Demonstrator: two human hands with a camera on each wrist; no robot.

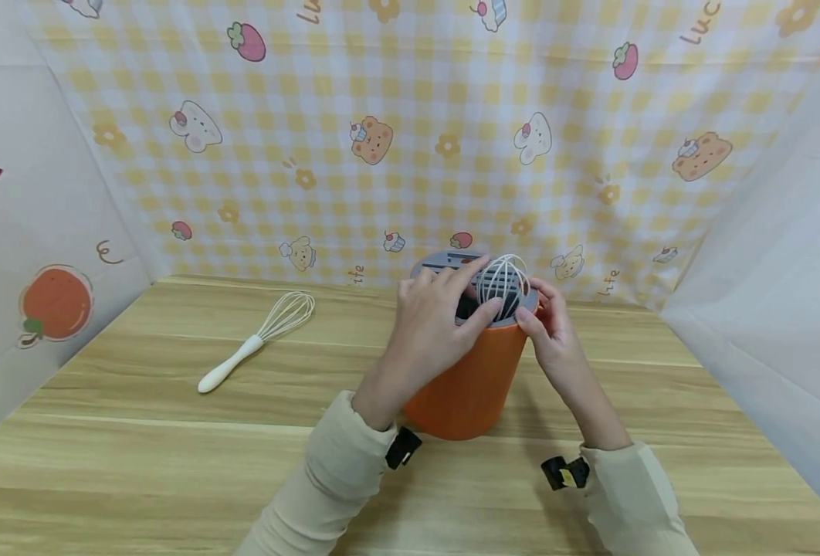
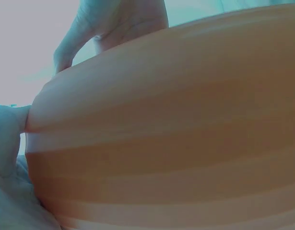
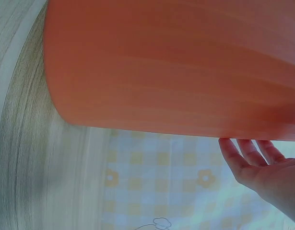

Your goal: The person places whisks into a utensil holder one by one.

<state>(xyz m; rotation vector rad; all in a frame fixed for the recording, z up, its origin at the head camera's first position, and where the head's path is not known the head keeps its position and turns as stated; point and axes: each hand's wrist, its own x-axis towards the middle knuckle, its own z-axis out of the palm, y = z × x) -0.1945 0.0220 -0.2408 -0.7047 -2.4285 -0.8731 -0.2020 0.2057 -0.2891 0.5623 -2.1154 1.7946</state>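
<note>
A wire whisk [image 1: 503, 278] stands head up in the grey slotted top [image 1: 445, 262] of an orange utensil holder [image 1: 465, 386]. My left hand [image 1: 434, 313] reaches over that top from the left, its thumb and forefinger bent round the whisk's wires. At the right of the rim my right hand [image 1: 556, 336] grips the holder, thumb in front and fingers behind. In the right wrist view, the right hand's curved fingers [image 3: 250, 155] touch the holder's side. The whisk's handle is hidden inside. Orange wall [image 2: 161, 120] fills most of the left wrist view.
A second white whisk [image 1: 257, 340] lies on the wooden table [image 1: 174, 463] to the left of the holder. Behind the table hangs a yellow checked cloth [image 1: 410, 185], with white cloth [image 1: 764, 270] at the sides.
</note>
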